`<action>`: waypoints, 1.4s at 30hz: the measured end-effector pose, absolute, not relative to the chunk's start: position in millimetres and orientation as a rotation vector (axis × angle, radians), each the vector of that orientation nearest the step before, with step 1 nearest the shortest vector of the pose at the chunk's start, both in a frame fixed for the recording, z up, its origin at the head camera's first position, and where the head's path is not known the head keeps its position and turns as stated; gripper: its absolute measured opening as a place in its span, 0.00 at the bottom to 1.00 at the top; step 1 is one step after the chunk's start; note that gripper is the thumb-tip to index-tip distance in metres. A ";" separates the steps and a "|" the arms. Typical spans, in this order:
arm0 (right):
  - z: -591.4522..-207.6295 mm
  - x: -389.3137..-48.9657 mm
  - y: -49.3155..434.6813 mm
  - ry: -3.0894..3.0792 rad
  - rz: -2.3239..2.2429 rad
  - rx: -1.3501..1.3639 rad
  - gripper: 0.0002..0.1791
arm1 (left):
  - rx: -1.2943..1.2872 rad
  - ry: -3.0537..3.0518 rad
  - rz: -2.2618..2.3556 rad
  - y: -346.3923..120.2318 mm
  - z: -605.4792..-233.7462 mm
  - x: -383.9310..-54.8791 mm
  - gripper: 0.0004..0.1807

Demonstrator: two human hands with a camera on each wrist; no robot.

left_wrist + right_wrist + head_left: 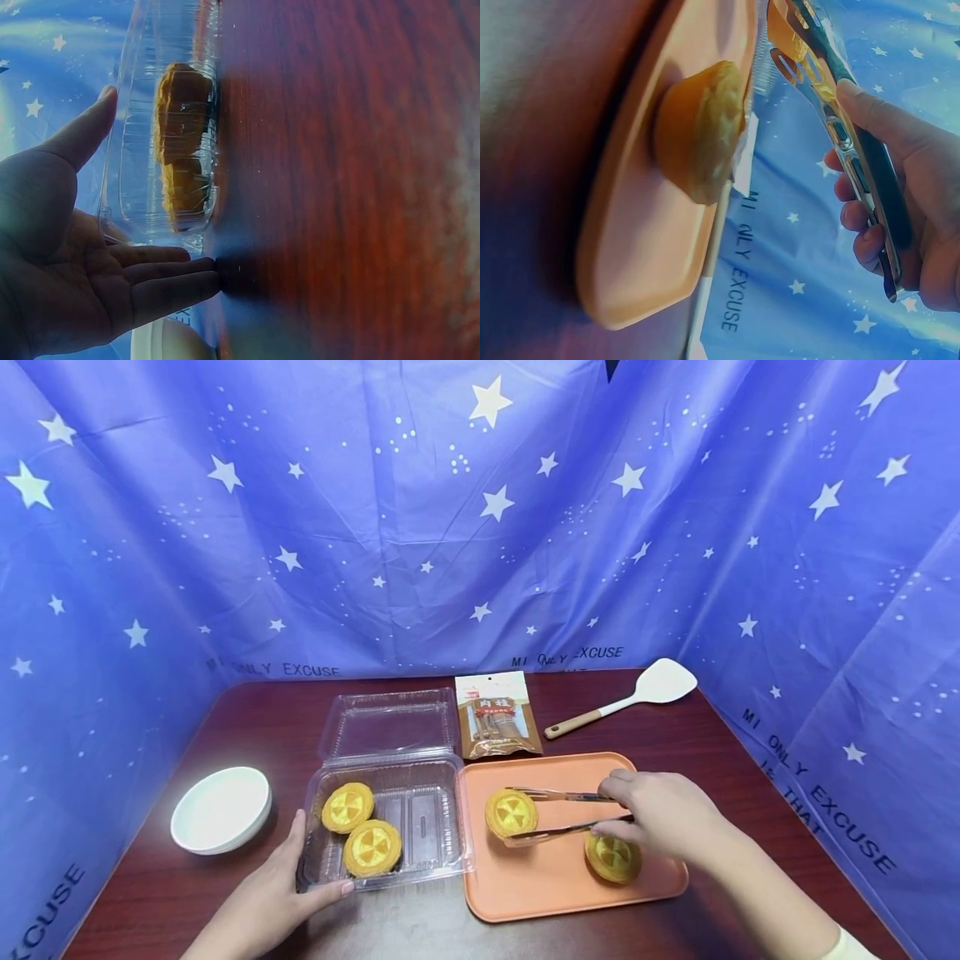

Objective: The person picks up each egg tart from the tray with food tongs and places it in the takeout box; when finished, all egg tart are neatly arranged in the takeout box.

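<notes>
My right hand (663, 814) grips metal tongs (840, 139), and their tips stand around an egg tart (512, 813) over the left part of the orange tray (555, 902). A second egg tart (697, 135) sits on that tray, below my right hand. My left hand (270, 885), fingers straight and thumb spread, rests at the near left corner of a clear plastic container (431, 881). Two egg tarts (348, 807) lie side by side in its left part. The container's lid (392, 722) is folded back, away from me.
A white bowl (221, 810) stands to the left. Behind the tray lie a packet with a picture on it (497, 717) and a white spatula with a wooden handle (622, 697). Blue star-patterned cloth (420, 543) hangs around the table.
</notes>
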State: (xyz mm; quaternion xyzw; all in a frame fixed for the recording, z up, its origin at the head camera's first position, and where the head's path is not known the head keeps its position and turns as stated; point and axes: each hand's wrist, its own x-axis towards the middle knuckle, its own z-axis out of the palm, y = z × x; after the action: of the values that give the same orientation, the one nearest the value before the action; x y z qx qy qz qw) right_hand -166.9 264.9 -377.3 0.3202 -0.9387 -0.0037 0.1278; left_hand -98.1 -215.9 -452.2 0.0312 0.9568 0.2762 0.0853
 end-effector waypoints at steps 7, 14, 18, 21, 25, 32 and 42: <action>-369.9 -174.7 257.2 -2.627 0.001 0.916 0.21 | 0.094 2.846 0.836 -215.6 -452.3 -99.1 0.71; -364.5 -179.8 245.8 -2.565 0.027 0.929 0.22 | 0.100 2.849 0.843 -215.3 -452.3 -99.8 0.71; -362.8 -182.2 234.6 -2.552 0.045 0.933 0.22 | 0.083 2.820 0.848 -215.5 -451.3 -99.3 0.72; -362.7 -184.1 225.3 -2.553 0.057 0.933 0.23 | 0.075 2.803 0.855 -215.8 -450.6 -99.2 0.72; -364.2 -188.4 211.0 -2.566 0.050 0.929 0.24 | 0.082 2.811 0.854 -216.4 -450.7 -99.5 0.72; -374.0 -198.9 181.9 -2.607 0.001 0.987 0.25 | 0.086 2.826 0.840 -216.7 -451.1 -100.6 0.72; -389.1 -208.6 144.3 -2.668 -0.165 1.003 0.26 | 0.069 2.798 0.830 -216.8 -451.7 -99.4 0.72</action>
State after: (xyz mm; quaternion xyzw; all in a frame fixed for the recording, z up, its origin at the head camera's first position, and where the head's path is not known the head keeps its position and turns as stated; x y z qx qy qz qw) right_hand -208.6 144.3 -389.1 0.3477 -0.9249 -0.0572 0.1426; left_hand -99.4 -216.8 -451.7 0.0234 0.9525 0.2826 0.1106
